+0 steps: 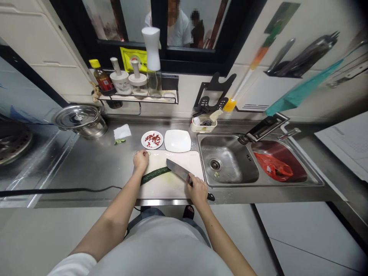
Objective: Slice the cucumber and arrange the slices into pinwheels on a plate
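My right hand (198,191) is wrapped round the black handle of a kitchen knife (179,170). Its broad blade points up and left, with the tip by the right end of a dark green cucumber (155,174). The cucumber lies slantwise on a white cutting board (172,189), its left end hidden behind my left forearm. Over the board's upper left corner, my left hand (140,161) is closed, with a small pale cucumber slice (148,153) at its fingertips.
Behind the board stand a plate of chopped red pieces (152,140) and a white square plate (177,140). Cucumber scraps (120,141) lie beside a white tissue (122,132). A lidded steel pot (92,126) is left; a double sink (230,161) is right. A black cable (71,190) crosses the counter.
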Motion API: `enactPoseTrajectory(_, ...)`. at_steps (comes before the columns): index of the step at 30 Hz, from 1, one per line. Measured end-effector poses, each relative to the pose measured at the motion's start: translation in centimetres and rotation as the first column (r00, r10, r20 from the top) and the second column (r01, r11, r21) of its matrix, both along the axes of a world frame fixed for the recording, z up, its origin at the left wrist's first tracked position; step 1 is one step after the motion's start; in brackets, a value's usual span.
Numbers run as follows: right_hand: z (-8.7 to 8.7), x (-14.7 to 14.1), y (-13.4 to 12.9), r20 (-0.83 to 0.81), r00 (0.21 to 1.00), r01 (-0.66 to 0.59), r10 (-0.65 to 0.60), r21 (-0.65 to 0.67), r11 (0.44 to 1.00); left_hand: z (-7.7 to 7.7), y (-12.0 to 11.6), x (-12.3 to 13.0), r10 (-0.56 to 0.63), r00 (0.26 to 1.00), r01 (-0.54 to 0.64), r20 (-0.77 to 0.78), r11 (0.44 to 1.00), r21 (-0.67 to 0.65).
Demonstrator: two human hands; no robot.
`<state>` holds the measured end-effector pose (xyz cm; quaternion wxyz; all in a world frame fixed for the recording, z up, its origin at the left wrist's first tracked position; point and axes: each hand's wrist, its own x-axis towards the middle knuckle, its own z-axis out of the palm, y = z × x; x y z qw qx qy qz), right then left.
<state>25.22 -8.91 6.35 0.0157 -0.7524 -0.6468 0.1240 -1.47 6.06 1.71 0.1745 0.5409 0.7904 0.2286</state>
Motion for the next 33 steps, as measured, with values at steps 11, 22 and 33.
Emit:
enactPoseTrajectory(11,2.0,-2.4,1.4,-0.196,0.973,0.09,-0.12,-0.157,0.984,0.5,-6.4,3.6,-0.532,0.846,0.529,-0.044,0.824,0.206)
enactPoseTrajectory(22,2.9,-5.0,2.3,-0.153,0.988,-0.066,0.029,-0.239,0.969,-0.5,-6.6,4.8,-0.715,0.694,0.717,-0.089,0.672,0.187)
enactPoseTrajectory(33,2.5,-5.5,2.5,-0.196,0.98,-0.068,0.026,-0.213,0.975,-1.1,-6.7,4.7,-0.733,0.668,0.739,-0.129,0.633,0.231)
